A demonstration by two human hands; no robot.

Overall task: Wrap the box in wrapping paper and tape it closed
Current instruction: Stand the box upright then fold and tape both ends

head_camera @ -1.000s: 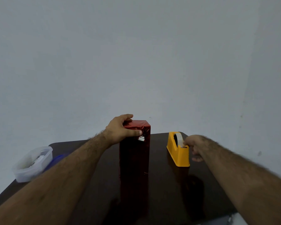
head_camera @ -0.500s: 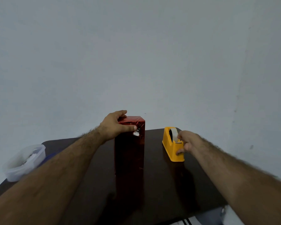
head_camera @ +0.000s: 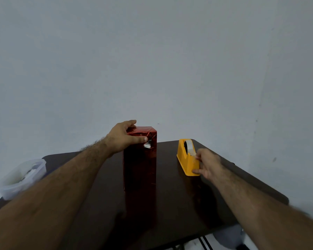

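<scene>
A tall box point(head_camera: 140, 166) wrapped in shiny red paper stands upright in the middle of the dark table point(head_camera: 172, 201). My left hand point(head_camera: 124, 138) grips its top, with the thumb pressing a folded paper flap against the near face. A yellow tape dispenser point(head_camera: 186, 157) with a white tape roll sits to the right of the box. My right hand point(head_camera: 207, 164) is at the dispenser's near end, pinching the strip of tape by the cutter.
A translucent plastic container point(head_camera: 22, 177) sits at the table's left edge. A plain grey wall stands close behind the table. The table's right and near edges drop off to the floor.
My right hand has shifted along the dispenser toward its near end, drawing tape out. The left hand keeps the same hold on the box top. The camera has tilted a little.
</scene>
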